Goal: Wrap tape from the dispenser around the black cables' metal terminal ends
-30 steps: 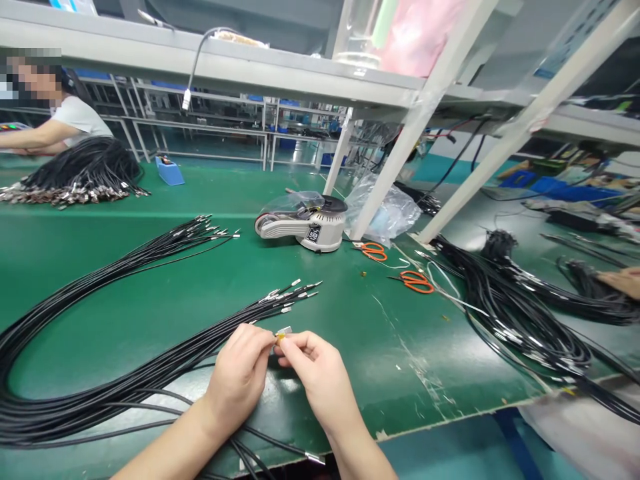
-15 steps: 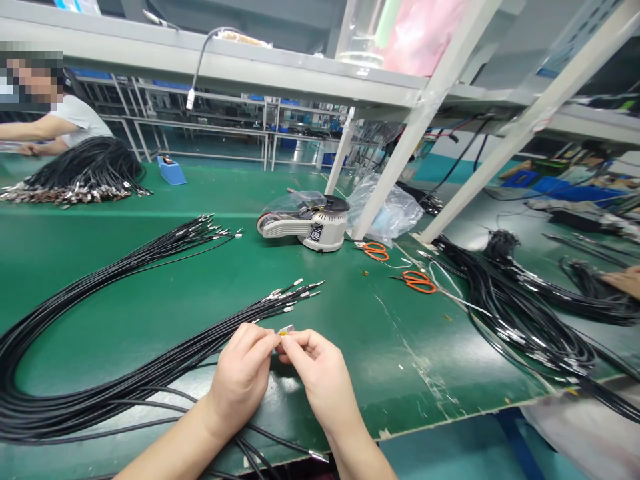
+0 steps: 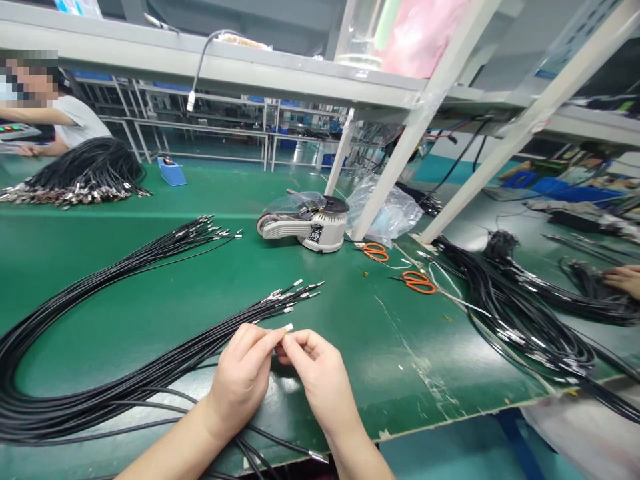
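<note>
"What's showing on the far left?"
"A seated person [image 3: 83, 123] is reaching forward behind a heap of black cables [image 3: 95, 167], which is lying on the green tabletop [image 3: 30, 247]. A blue holder [image 3: 173, 173] is standing just beside the heap."
"And nearer?"
"A long cable bundle [image 3: 55, 297] is curving round in a U, both sets of tips pointing right."
"What are the hands doing?"
"The left hand [image 3: 240, 370] is pinching the base of a small silvery connector [image 3: 289, 328] between thumb and forefinger. The connector is sticking up between the hands, above the tabletop. The right hand [image 3: 320, 363] is pinching there too, its fingers curling in; they're hiding whatever is below."
"Further right?"
"A grey tape dispenser [image 3: 325, 233] is sitting beyond the hands. Two orange-handled scissors, one farther back [image 3: 375, 252] and one nearer [image 3: 419, 283], are lying flat. Then more black cables [image 3: 500, 307] are sprawling, and another person's hand [image 3: 625, 280] is touching some at the edge."
</note>
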A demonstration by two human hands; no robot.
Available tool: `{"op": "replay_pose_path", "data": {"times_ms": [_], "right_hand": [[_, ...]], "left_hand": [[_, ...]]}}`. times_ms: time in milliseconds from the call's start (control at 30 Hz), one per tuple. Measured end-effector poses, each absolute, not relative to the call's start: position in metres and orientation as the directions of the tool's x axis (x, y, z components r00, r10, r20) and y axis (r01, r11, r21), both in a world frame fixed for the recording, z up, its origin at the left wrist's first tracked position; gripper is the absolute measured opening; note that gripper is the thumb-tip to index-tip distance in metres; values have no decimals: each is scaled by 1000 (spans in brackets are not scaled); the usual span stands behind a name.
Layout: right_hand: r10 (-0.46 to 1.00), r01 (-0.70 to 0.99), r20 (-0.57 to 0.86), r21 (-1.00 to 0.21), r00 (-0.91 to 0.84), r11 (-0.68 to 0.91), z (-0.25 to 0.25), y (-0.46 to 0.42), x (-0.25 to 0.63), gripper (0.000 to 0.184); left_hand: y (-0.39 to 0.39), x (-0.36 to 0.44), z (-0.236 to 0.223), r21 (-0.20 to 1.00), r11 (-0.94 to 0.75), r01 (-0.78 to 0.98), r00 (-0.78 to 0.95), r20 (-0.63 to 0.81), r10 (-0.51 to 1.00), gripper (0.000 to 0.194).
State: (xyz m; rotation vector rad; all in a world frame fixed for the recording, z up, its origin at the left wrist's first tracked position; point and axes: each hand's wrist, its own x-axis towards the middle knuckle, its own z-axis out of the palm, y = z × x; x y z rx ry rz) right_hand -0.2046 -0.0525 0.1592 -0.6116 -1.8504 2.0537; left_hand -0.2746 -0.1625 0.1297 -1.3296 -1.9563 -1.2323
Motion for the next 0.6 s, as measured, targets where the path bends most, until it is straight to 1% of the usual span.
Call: {"op": "replay_pose_path", "data": {"times_ms": [67, 133, 200, 300, 367, 400, 467, 600], "right_hand": [[500, 39, -107, -989, -859, -144, 158, -53, -204, 23], [495, 24, -126, -978, -860, -208, 156, -55, -203, 23], [468, 12, -182, -939, -865, -342, 154, -56, -201, 24], [416, -11, -281, -818, -865, -576, 152, -58, -195, 29], [409, -29, -315, -761, -857, -649, 152, -59, -192, 34], [417, -38, -320, -754, -851, -655, 152, -59, -191, 36], [452, -50, -303, -784, -839, -619, 151, -59, -191, 37], [528, -26, -219, -909, -820, -417, 151, -61, -199, 35]], "left_hand": [[-162, -275, 129, 415, 170, 894, -443, 757, 481, 32], [-162, -276, 128, 432, 220, 875, -482, 733, 479, 27], [-162, -277, 128, 457, 259, 851, -524, 708, 474, 20], [-162, -277, 129, 475, 282, 833, -552, 688, 471, 15], [-162, -277, 130, 473, 286, 833, -552, 688, 471, 15], [-162, -277, 130, 473, 288, 833, -553, 689, 468, 14], [-161, -277, 129, 472, 294, 831, -556, 689, 465, 14], [-161, -278, 128, 472, 302, 828, -560, 681, 472, 14]]}}
